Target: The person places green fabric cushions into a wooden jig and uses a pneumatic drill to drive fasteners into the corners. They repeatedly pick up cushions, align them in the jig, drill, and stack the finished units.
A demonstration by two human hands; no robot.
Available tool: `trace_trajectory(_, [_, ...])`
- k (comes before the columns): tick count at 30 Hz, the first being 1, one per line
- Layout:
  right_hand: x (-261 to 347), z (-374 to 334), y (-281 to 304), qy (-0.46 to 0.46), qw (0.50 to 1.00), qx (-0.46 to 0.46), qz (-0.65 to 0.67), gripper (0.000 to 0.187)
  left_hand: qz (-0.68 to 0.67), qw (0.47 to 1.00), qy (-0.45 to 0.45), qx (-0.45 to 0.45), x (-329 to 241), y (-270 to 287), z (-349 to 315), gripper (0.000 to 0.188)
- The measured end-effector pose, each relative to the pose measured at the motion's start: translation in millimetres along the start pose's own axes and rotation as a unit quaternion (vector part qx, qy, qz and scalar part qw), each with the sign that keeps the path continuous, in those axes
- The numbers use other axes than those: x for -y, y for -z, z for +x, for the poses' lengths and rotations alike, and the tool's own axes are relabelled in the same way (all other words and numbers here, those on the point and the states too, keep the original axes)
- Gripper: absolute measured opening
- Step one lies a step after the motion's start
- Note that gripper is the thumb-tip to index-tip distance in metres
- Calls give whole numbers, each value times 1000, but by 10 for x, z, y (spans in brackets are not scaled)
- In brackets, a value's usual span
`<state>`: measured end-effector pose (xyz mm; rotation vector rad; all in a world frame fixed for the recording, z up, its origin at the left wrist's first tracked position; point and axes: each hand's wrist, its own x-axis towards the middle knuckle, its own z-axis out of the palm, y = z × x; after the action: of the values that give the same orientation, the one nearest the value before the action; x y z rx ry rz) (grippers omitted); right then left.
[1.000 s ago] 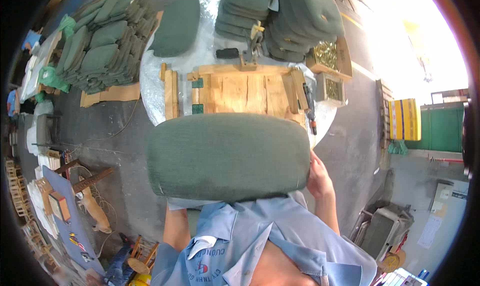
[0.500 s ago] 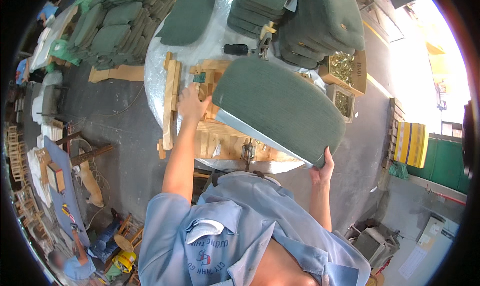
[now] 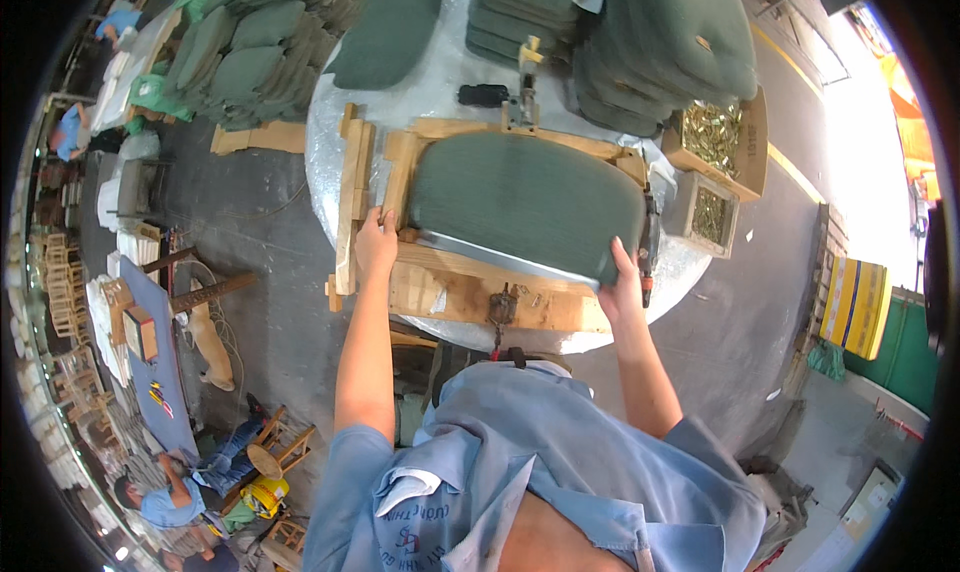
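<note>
A striped yellow package (image 3: pixel 852 309) is near a green panel (image 3: pixel 908 357) at right. A blue-shirted co-worker (image 3: pixel 172 509) is near a round-seated wooden stool (image 3: pixel 264 461).

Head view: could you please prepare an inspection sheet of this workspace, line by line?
Surface: round table covered with shiny film.
Job's things: green cushion over a wooden frame.
Clutter: stacked cushions, dark power tool, cardboard box and tray of metal pieces.
Hands: left hand at the frame's left side; right hand grips the cushion's near right corner.
Cables: thin loops on the floor, left.
Surroundings: another person, lower left; yellow package, right.
</note>
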<state>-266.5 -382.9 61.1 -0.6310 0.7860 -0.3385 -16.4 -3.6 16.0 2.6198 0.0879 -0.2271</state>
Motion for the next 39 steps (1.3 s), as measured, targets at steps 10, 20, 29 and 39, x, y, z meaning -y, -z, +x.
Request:
trace_trajectory(10, [239,621,245,-86,921,-44,-376,112,27,981,-119,-150,-597,-316,-607,61])
trace_trajectory(20, [925,763,215,192,680,-93,-701,57,-48,908,-416,-29,-2762,-1498,-1239,52])
trace_trajectory(29, [564,1273,451,213,691,-94,-684,45,76,917,-390,-46,-3269,-2016,-946,40])
trace_trajectory(39, [469,1260,526,220,755,-88,-611,38,169,912,-371,-39,-3207,-2261,-801,36])
